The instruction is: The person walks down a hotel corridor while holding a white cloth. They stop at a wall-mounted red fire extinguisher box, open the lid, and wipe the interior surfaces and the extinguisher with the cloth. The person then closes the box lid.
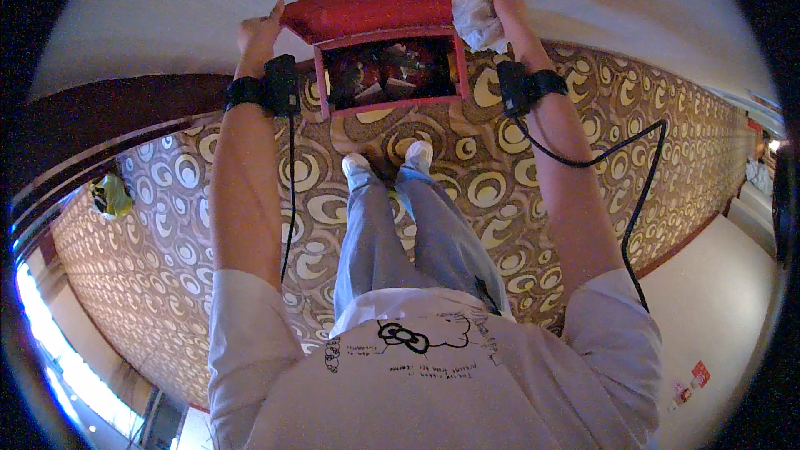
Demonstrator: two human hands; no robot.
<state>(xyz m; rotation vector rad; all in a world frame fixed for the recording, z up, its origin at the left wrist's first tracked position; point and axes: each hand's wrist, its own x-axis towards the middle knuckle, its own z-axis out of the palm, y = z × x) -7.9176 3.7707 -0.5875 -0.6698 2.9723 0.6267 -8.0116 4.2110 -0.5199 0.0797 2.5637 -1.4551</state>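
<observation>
Ahead of my feet stands a red box-like cabinet [321,87], its dark opening framed in red. Several jumbled items [392,71] lie inside, too dim to name. A wide red panel [375,10] tops it. My left hand [260,32] is closed at the panel's left end, thumb pointing up along the edge; the other fingers are largely hidden. At the panel's right end, my right hand [508,10] is closed with a crumpled white cloth [477,18] on its inner side. The cloth hangs over the panel's right corner.
A pale wall [183,8] rises behind the cabinet. Brown carpet with ring patterns [533,192] spreads around my feet. A yellow-green bag [112,196] lies at the left beside a dark edge. Black cables [646,225] run from the straps on both my wrists.
</observation>
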